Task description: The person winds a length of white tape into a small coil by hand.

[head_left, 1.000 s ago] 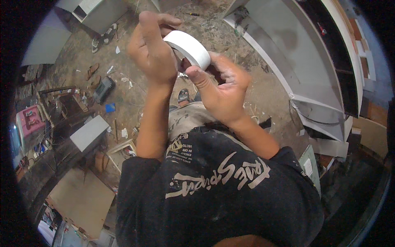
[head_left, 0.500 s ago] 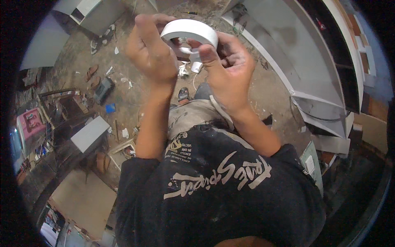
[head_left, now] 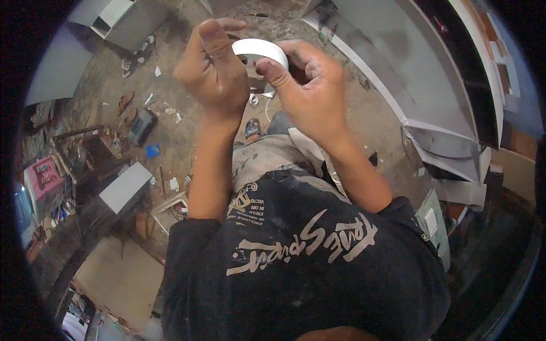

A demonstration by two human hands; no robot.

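A roll of white tape [head_left: 263, 48] is held up in front of me, its open centre facing me at a slant. My right hand [head_left: 313, 85] grips its right side, thumb on the near rim and fingers curled behind. My left hand [head_left: 215, 71] is raised at the roll's left edge, palm side close to it. The left thumb points up and one finger stretches out above the roll; the other left fingers are mostly hidden.
Pale cabinet panels [head_left: 392, 62] stand along the right. On the littered floor at left lie a dark case [head_left: 143, 127], a blue piece [head_left: 152, 150] and a light grey box [head_left: 125, 187]. A pink container [head_left: 44, 177] sits farther left, with a brown board [head_left: 119, 278] below.
The roll has shifted down and left in the right hand and is now turned more toward it. The left finger that lay behind its rim now stretches above it.
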